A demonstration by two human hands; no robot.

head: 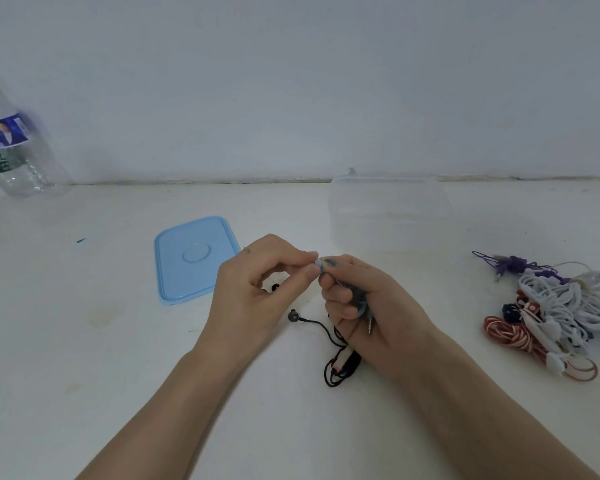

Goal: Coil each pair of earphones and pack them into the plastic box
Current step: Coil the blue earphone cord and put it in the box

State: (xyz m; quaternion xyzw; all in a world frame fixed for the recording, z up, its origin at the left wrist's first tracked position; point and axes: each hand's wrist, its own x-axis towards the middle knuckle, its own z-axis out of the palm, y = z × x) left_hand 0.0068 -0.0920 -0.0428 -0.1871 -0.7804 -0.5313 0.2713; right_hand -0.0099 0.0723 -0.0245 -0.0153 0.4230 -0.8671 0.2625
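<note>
The left hand [257, 289] pinches a small pale blue earbud [317, 264] between thumb and forefinger, its other fingers curled over a dark earbud [275, 287] that peeks out beneath them. The right hand [357, 299] grips a coil of blue earphone cable [359, 299], mostly hidden inside the curled fingers, with a metal jack plug [370, 325] poking out below. Under the right fingers lies a black earphone cable [340, 365], partly covered by the wrist. Beyond the right fingertips stands the clear plastic box [390, 213], faint against the wall. Left of the left fingers lies 1 blue lid [191, 261]. Far right of the fingers, a tangled earphone pile [555, 310] is cut off.
</note>
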